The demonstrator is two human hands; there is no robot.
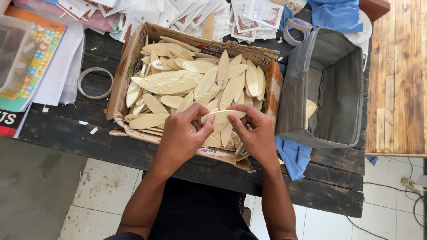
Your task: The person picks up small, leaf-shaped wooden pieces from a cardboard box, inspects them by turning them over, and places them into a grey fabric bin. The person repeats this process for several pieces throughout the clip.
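A thin, leaf-shaped wooden piece (222, 116), pale and smooth, lies crosswise between both hands just above the near edge of a cardboard box (129, 66). The left hand (182, 135) pinches its left end between thumb and fingertips, the fingers curled in narrow; the right hand (254, 133) grips its right end the same way, closed on the wood. Both wrists rest close over the box's torn near flap, so there is little room between the hands and the heap below.

The box is shallow, brown and ragged at the rim, filled with a loose pile of wooden pieces (191, 80) of the same pointed oval shape, lying flat and overlapping in all directions. Just right of the box, nearly touching its right wall, stands an open grey fabric bag (338, 89) with soft upright sides; one pale piece shows low inside it. A blue cloth (293, 155) sticks out from under the bag's near corner.

Left of the box a ring of clear tape (94, 82) lies flat on the table, with bare boards around it. Farther left are stacked papers and a colourful booklet (38, 49). Along the far side, small printed cards (187, 13) spread in a heap, with another tape roll (297, 30) beside them.

All this sits on a dark, weathered plank table (338, 191), its near edge open above a pale tiled floor (106, 186).
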